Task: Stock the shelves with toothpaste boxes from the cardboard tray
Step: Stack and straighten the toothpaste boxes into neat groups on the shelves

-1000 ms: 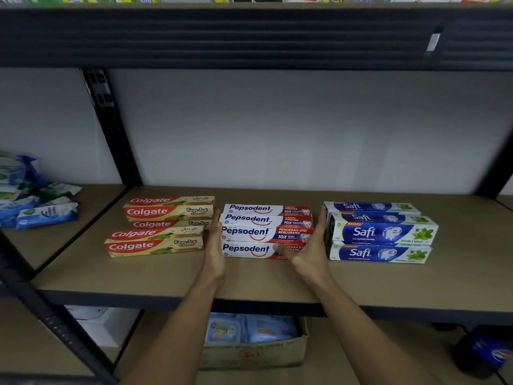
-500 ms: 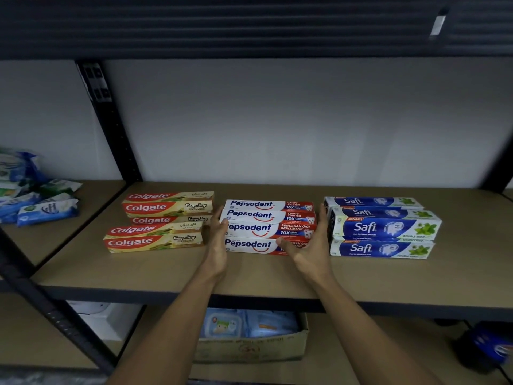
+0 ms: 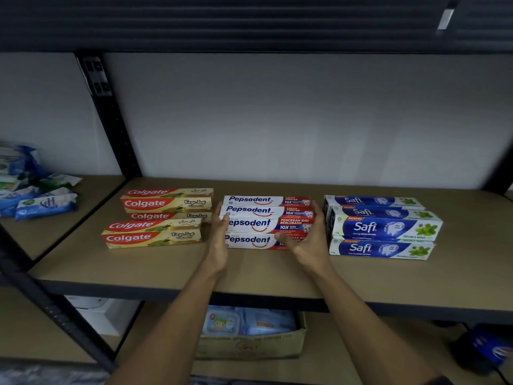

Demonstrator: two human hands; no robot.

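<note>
Three groups of toothpaste boxes lie on the wooden shelf [image 3: 263, 273]: red and gold Colgate boxes [image 3: 158, 218] on the left, white and red Pepsodent boxes [image 3: 263, 218] in the middle, blue Safi boxes [image 3: 380, 227] on the right. My left hand [image 3: 219, 240] presses flat against the left end of the Pepsodent stack. My right hand [image 3: 311, 240] cups its right end, thumb across the front of the lowest box. Both hands squeeze the stack from the sides without lifting it.
A cardboard box [image 3: 249, 343] with blue packets stands on the lower shelf under my arms. Blue and green sachets [image 3: 39, 195] lie on the neighbouring shelf at left. A black upright post [image 3: 108, 118] divides the bays. A dark shelf [image 3: 249, 20] hangs overhead.
My hands have stayed on the ends of the Pepsodent stack, with the left thumb creeping onto its front. The view has tilted down slightly, so everything sits a little higher in frame.
</note>
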